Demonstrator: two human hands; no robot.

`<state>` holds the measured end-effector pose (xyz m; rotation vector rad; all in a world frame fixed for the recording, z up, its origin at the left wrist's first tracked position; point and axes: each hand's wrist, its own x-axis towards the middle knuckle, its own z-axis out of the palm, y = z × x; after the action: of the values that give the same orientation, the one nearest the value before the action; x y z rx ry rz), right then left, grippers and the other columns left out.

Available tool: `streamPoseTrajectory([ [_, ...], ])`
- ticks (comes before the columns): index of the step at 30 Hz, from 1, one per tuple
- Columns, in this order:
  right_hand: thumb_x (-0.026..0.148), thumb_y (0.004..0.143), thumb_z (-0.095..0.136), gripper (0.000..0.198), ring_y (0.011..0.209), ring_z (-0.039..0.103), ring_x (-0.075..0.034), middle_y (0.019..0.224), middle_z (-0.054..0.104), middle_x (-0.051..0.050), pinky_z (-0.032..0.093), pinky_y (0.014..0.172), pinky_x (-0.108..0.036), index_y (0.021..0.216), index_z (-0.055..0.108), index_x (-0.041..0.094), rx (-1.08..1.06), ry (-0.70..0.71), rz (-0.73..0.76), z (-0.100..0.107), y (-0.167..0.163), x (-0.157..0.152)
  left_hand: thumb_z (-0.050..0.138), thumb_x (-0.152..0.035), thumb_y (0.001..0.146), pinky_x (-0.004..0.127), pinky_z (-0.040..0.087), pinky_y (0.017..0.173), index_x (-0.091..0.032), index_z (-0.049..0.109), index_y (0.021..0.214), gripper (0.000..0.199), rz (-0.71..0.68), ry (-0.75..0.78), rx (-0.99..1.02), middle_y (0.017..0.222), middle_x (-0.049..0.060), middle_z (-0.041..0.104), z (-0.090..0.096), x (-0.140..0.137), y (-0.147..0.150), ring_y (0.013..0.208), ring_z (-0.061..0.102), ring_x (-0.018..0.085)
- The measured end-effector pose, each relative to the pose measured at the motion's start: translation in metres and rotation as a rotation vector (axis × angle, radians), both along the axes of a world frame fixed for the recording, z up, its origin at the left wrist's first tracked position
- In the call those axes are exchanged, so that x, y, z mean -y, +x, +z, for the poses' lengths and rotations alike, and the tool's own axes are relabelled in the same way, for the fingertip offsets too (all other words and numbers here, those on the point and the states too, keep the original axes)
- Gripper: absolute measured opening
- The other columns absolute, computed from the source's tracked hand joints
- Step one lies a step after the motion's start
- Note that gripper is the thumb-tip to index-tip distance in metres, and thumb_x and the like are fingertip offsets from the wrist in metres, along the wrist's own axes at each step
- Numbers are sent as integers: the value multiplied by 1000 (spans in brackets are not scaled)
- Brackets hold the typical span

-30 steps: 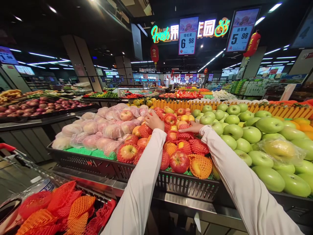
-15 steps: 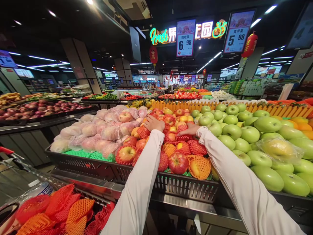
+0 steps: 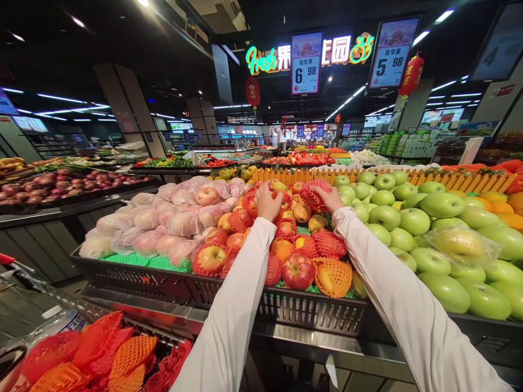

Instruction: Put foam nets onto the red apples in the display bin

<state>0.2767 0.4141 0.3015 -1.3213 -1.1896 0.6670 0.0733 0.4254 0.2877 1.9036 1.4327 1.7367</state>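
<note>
My right hand (image 3: pixel 333 198) is closed on an apple in a red foam net (image 3: pixel 314 193), lifted slightly over the pile at the back of the black crate (image 3: pixel 314 307). Its fingers and thumb grip the net's right side. To its left, my left hand (image 3: pixel 268 201) hovers over the red apples, fingers bent and thumb held apart from them. A netted apple (image 3: pixel 249 203) lies against its left side and a yellow-red apple (image 3: pixel 279 186) shows just behind it. Loose apples (image 3: pixel 302 213) sit in the gap between both hands.
Bagged pale pink fruit (image 3: pixel 149 219) fills the crate's left side, and green apples (image 3: pixel 386 216) are heaped at right. An orange-netted fruit (image 3: pixel 333 276) lies at the front edge. At lower left, a cart holds red and orange foam nets (image 3: pixel 133 356). A yellow picket strip (image 3: pixel 294 175) runs behind.
My right hand has gone up and back, now with a red-netted apple in it. The left hand has shifted slightly right and risen off the apples, its fingers more curled. The view has turned slightly.
</note>
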Motion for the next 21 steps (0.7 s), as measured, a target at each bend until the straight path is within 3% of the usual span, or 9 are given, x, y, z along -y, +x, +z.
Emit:
streamPoseTrajectory([
  [3,61,67,74,64,103,68,-29,118,69,-12,61,81,-42,115,55,23,-142,18,181,2,-10,8,75,-38,75,44,41,108,-20,47,138,71,-505,-55,43,139,16,53,-5,-3,8,126,54,27],
  [6,55,62,81,68,104,68,-25,119,68,-12,60,87,-39,113,52,22,-155,65,289,-1,-20,12,86,-34,60,42,43,108,-22,48,136,86,-733,-62,20,138,14,54,-8,-4,13,126,54,28],
  [9,50,52,88,78,107,66,-23,121,65,-13,57,93,-36,112,49,20,-57,100,297,-4,-25,13,85,-25,57,42,42,109,-20,54,128,78,-666,18,-30,131,12,60,-8,-2,13,124,56,28],
  [14,68,59,78,72,80,69,-22,99,70,-8,58,69,-37,109,49,24,-22,-29,359,3,-22,17,84,-24,57,40,45,103,-18,52,124,75,-476,60,-18,123,12,63,-6,1,10,115,61,28],
  [16,79,67,63,64,76,69,-24,86,70,-8,57,69,-39,97,54,24,57,-117,325,6,-17,17,85,-23,55,41,44,105,-18,49,125,78,-381,83,63,124,12,62,-5,0,10,117,59,28],
  [18,81,71,58,61,82,69,-29,75,68,-11,55,75,-42,79,58,21,284,-206,241,6,-9,15,86,-23,55,40,42,108,-19,48,124,79,-276,102,194,126,11,60,-5,-4,10,120,58,27],
  [21,63,59,82,52,88,66,-36,58,59,-12,50,78,-45,54,53,20,597,-272,101,0,7,8,85,-22,57,35,45,105,-19,48,122,75,-203,107,480,125,10,62,-3,-10,10,116,60,23],
])
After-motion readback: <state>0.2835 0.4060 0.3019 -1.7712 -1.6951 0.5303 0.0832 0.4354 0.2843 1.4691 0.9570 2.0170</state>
